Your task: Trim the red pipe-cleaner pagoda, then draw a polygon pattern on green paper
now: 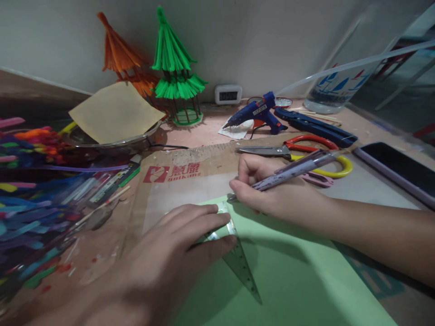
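Note:
My left hand (170, 258) lies flat with its fingers stretched out, pressing a clear triangular ruler (239, 262) onto a light green sheet of paper (292, 280). My right hand (261, 188) is closed around a purple pen (295, 170). The pen's tip touches the paper at the ruler's upper end, close to my left fingertips. The green sheet rests on a brown cardboard mat (176, 174) with red print.
Scissors with red and yellow handles (306, 149), a blue glue gun (256, 113), a dark phone (397, 170) and a clear bottle (336, 90) lie to the right and back. Green (175, 68) and orange (124, 54) stick pagodas stand by the wall. Coloured sticks (30, 199) pile at left near a bowl (115, 145).

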`<state>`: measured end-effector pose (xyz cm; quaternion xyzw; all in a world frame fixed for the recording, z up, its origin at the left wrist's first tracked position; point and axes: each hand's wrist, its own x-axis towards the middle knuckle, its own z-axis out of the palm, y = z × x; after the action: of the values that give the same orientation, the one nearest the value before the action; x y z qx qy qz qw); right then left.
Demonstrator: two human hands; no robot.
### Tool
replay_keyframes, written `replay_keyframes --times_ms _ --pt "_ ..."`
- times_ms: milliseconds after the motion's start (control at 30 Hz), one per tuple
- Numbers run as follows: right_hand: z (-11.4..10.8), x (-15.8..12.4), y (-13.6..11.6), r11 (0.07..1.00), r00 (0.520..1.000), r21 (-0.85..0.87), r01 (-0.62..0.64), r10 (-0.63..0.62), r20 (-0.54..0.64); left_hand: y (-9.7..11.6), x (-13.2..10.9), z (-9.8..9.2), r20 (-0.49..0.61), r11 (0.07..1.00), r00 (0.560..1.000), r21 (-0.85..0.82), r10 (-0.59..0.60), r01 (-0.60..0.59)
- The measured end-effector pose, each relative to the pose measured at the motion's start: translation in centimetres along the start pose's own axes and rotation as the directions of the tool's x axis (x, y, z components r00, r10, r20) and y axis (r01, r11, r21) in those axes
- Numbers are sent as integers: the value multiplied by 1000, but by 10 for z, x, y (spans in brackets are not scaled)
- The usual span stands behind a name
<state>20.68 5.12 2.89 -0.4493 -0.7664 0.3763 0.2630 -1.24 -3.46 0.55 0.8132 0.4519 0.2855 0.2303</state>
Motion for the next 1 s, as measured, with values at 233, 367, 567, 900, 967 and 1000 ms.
replay_keyframes --times_ms 233,367,567,900,967,1000 --pt "0 0 0 1000 1000 -1 5 -5 -9 1 2 -4 23 1000 1000 -22 -4 4" --pt "0 0 0 1000 1000 10 -22 22 -2 2 1 -3 28 1000 1000 -1 1 -1" --pt "-1 1 0 1000 1000 1 -22 22 -12 -8 2 10 13 1000 1000 9 -20 19" --pt "1 1 0 1000 1000 -5 16 -16 -3 1 2 1 -6 999 1000 28 16 -15" --pt "1 0 0 1000 1000 -17 24 -24 -6 -1 2 5 -8 999 1000 35 15 -14" --pt "1 0 1 999 1000 -20 26 -26 -4 -3 2 7 -13 999 1000 42 13 -12"
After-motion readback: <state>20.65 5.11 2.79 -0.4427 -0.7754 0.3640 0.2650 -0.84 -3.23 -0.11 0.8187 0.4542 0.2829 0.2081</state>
